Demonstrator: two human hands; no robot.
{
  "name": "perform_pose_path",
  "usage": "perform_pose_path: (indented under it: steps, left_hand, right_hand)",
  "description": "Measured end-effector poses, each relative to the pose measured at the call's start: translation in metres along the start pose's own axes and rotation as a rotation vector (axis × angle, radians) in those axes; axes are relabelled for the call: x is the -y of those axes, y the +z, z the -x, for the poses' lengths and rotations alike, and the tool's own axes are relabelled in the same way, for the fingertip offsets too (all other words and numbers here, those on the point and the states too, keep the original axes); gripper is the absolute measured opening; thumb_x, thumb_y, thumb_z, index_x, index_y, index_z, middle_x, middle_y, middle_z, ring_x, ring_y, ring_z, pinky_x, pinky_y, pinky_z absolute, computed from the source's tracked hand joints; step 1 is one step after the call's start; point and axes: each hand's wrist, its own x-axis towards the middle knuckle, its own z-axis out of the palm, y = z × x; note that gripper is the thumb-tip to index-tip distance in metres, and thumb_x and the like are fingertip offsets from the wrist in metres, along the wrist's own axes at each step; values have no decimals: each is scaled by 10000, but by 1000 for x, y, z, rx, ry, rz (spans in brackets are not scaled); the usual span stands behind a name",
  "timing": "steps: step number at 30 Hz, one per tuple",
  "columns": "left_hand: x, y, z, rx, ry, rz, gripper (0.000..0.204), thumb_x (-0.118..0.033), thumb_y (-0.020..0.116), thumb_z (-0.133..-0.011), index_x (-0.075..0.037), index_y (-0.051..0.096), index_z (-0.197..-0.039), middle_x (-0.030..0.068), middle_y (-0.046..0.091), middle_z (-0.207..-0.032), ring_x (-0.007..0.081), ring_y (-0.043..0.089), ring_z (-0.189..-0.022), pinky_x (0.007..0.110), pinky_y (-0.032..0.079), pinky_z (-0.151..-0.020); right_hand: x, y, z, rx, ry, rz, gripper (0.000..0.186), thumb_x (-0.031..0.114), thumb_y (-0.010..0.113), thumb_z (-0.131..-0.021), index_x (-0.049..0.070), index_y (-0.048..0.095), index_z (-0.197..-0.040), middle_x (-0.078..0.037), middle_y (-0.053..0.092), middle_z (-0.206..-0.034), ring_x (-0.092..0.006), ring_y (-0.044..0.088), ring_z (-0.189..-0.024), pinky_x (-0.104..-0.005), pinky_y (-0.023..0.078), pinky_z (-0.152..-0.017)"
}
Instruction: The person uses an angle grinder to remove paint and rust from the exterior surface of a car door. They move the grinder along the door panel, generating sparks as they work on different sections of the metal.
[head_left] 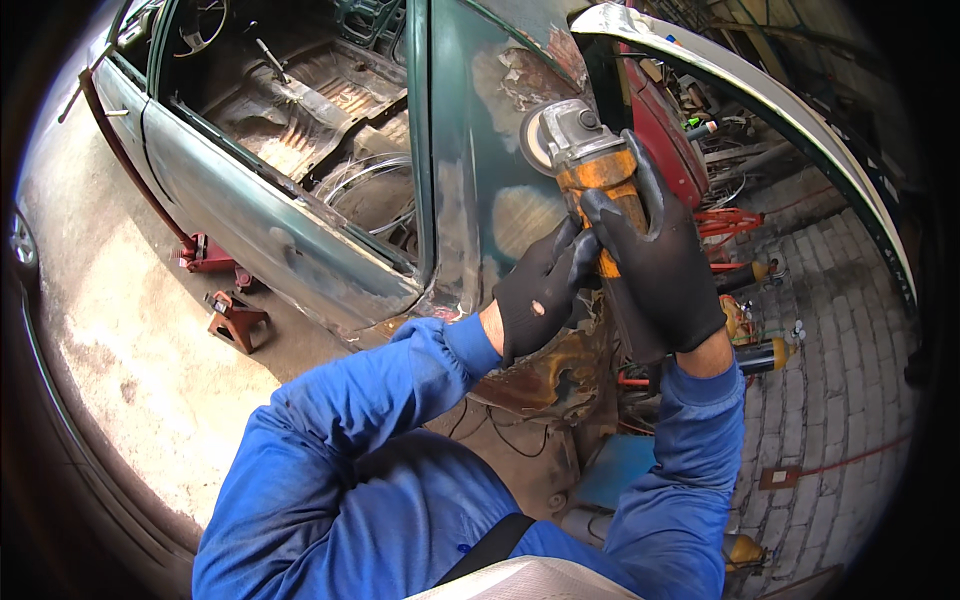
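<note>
An orange and black angle grinder (603, 180) with a grey metal head is held over the car's rear body panel. Its round disc (536, 138) sits at or just above the panel; contact cannot be made out. My right hand (665, 260), in a black glove, wraps around the grinder's body from the right. From the left, my left hand (540, 295), also gloved, closes on the body's lower side, its fingertips partly hidden. The dark green car panel (490, 190) shows a bare sanded patch (527, 220) and a rough, rusty patch (540, 78).
The gutted car floor (335, 95) shows through the door opening. On the left stand a red jack (208, 254) and a rusty jack stand (236, 322). A pale curved panel (760, 85) hangs at upper right. Red tools (725, 222) lie along the brick wall (830, 370).
</note>
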Motion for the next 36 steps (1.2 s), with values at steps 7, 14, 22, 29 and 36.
perform_pose_path:
  steps: [7,14,22,29,36]
  left_hand:
    - [6,0,-1,1,110,-187,546,-383,432,-1210,24,501,-1568,175,690,-1363,228,699,-1200,366,554,-1021]
    - [14,18,-22,113,185,-485,552,-328,526,-1177,104,521,-1521,316,676,-1370,389,684,-1272,416,526,-1071]
    - [-1,34,-80,-11,64,-345,499,-415,586,-1142,42,677,-1320,212,774,-1076,229,700,-976,397,548,-913]
    - [29,63,-36,97,-35,-319,440,-342,616,-1142,30,651,-1374,202,776,-1168,235,728,-1054,380,553,-965]
    - [53,85,-5,213,-258,-448,492,-413,643,-1125,34,687,-1326,143,735,-1002,175,636,-928,388,538,-855]
  right_hand:
    - [-10,2,3,-92,-51,121,840,381,752,-1032,-36,394,-1666,-304,635,-1481,-429,626,-1400,-453,474,-1189]
    - [-38,-19,33,-184,97,-363,633,230,706,-1085,-68,483,-1597,-168,707,-1372,-174,665,-1248,-363,549,-1060]
    - [-110,-51,-17,-240,-546,462,532,122,725,-980,65,643,-1502,-255,625,-1431,-401,580,-1382,-469,487,-1175]
    - [-136,-49,64,-208,-408,384,501,58,678,-1007,45,628,-1505,-274,601,-1469,-428,648,-1323,-458,543,-1115]
    - [-147,-50,135,-130,-264,225,526,69,689,-1017,-5,583,-1527,-277,607,-1450,-421,673,-1286,-440,553,-1096]
